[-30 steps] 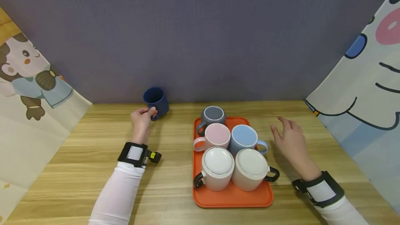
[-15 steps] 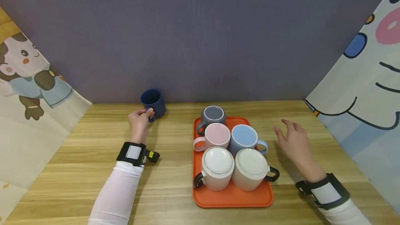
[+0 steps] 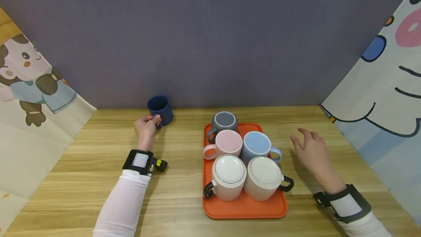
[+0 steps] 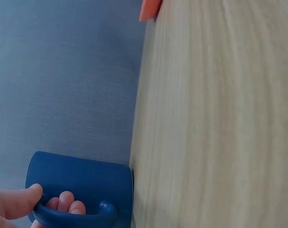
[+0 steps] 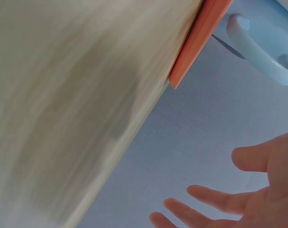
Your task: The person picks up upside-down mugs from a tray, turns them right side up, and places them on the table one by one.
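Note:
A dark blue mug (image 3: 160, 108) stands on the wooden table (image 3: 177, 145) close to the back wall. My left hand (image 3: 147, 126) grips its handle (image 4: 75, 216), with thumb and fingers curled round it in the left wrist view. My right hand (image 3: 310, 149) hovers open to the right of an orange tray (image 3: 243, 207), fingers spread (image 5: 215, 202). The tray carries a grey mug (image 3: 224, 121), a pink mug (image 3: 226, 143), a light blue mug (image 3: 257, 145) and two white mugs (image 3: 229, 175) with black handles.
A grey-purple wall closes the back. Cartoon-printed panels slope in at the left (image 3: 29, 94) and right (image 3: 385, 94). The light blue mug's handle (image 5: 257, 45) and the tray's edge (image 5: 200, 38) show in the right wrist view.
My left hand has drawn the dark blue mug slightly left and set it level by the wall. My right hand has drifted a little right and back from the tray.

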### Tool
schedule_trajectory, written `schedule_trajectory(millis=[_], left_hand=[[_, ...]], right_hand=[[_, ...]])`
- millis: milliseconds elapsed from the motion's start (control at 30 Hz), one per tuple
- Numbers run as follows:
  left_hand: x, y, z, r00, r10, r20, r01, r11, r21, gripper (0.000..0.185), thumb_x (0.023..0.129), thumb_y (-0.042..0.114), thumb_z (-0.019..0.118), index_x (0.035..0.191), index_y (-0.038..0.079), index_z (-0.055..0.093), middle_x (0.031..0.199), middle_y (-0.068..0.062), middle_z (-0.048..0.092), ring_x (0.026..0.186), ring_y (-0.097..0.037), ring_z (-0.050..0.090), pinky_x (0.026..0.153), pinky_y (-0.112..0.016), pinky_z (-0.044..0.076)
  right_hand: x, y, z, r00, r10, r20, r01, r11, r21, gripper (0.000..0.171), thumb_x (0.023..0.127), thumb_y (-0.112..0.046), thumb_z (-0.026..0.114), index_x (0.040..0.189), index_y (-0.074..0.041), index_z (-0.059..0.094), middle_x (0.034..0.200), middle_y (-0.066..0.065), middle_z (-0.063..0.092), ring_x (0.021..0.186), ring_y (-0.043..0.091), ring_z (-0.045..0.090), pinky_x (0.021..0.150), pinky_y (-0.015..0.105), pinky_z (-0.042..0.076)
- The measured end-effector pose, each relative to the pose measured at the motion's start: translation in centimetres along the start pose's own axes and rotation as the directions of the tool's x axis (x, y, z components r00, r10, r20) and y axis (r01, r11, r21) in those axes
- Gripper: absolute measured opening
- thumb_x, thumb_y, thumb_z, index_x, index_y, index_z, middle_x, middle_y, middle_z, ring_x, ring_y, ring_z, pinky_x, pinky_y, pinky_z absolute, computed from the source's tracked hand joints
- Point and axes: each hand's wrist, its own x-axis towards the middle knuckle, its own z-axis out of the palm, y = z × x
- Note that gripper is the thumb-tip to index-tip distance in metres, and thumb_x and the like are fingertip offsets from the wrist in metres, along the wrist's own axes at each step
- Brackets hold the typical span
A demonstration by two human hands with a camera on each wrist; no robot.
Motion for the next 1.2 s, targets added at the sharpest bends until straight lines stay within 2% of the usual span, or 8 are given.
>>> schedule_trajectory(millis=[233, 833, 933, 1000, 1100, 1200], left_hand=[[0.15, -0.01, -0.16, 1.0, 0.013, 0.004, -0.013, 1.0, -0.001, 0.014, 0.083, 0.001, 0.069, 0.082, -0.002, 0.056, 0.055, 0.009, 0.06, 0.058, -0.009, 0.063, 0.065, -0.024, 0.055], [0.26, 0.03, -0.24, 0.997, 0.062, 0.034, -0.064, 0.997, 0.042, 0.016, 0.084, 0.006, 0.07, 0.085, -0.004, 0.057, 0.058, 0.009, 0.061, 0.057, -0.007, 0.063, 0.061, -0.022, 0.055], [0.21, 0.03, -0.38, 0.997, 0.071, 0.021, -0.073, 0.989, 0.132, 0.02, 0.085, 0.013, 0.07, 0.087, -0.003, 0.059, 0.064, 0.008, 0.06, 0.06, -0.007, 0.061, 0.06, -0.02, 0.051], [0.07, 0.09, -0.46, 0.995, 0.101, -0.003, -0.098, 0.972, 0.212, 0.024, 0.087, 0.019, 0.068, 0.091, -0.002, 0.058, 0.072, 0.005, 0.057, 0.065, -0.008, 0.056, 0.062, -0.019, 0.046], [-0.19, 0.29, -0.45, 0.973, 0.219, -0.071, -0.186, 0.93, 0.316, 0.03, 0.088, 0.026, 0.066, 0.097, -0.001, 0.056, 0.082, -0.001, 0.049, 0.077, -0.014, 0.046, 0.07, -0.023, 0.037], [-0.55, 0.62, -0.18, 0.924, 0.363, -0.118, -0.305, 0.888, 0.344, 0.033, 0.086, 0.025, 0.067, 0.099, -0.002, 0.054, 0.087, -0.006, 0.046, 0.086, -0.022, 0.042, 0.081, -0.031, 0.033]], right_hand=[[0.12, 0.26, 0.02, 1.0, 0.001, 0.006, -0.001, 1.0, -0.002, 0.049, 0.097, -0.028, 0.051, 0.125, 0.012, 0.048, 0.118, 0.044, 0.046, 0.101, 0.063, 0.043, 0.082, 0.068, 0.037], [0.24, 0.17, -0.27, 1.0, -0.008, 0.005, 0.008, 1.0, 0.008, 0.048, 0.097, -0.028, 0.051, 0.123, 0.013, 0.049, 0.117, 0.044, 0.046, 0.099, 0.063, 0.044, 0.08, 0.068, 0.037], [0.26, 0.26, -0.29, 1.0, -0.004, 0.012, 0.004, 1.0, 0.008, 0.049, 0.098, -0.028, 0.05, 0.124, 0.013, 0.049, 0.118, 0.044, 0.046, 0.1, 0.063, 0.043, 0.081, 0.069, 0.037], [0.27, 0.31, -0.29, 1.0, 0.0, 0.021, 0.0, 1.0, 0.008, 0.05, 0.098, -0.029, 0.049, 0.125, 0.013, 0.049, 0.119, 0.044, 0.045, 0.101, 0.063, 0.043, 0.082, 0.069, 0.037], [0.33, 0.3, -0.28, 0.999, 0.01, 0.034, -0.01, 1.0, 0.001, 0.051, 0.098, -0.031, 0.048, 0.126, 0.012, 0.048, 0.12, 0.044, 0.045, 0.103, 0.063, 0.043, 0.081, 0.069, 0.037], [0.43, 0.2, -0.24, 0.998, 0.023, 0.05, -0.022, 1.0, -0.016, 0.052, 0.099, -0.034, 0.046, 0.127, 0.01, 0.048, 0.122, 0.043, 0.044, 0.104, 0.062, 0.043, 0.079, 0.07, 0.038]])
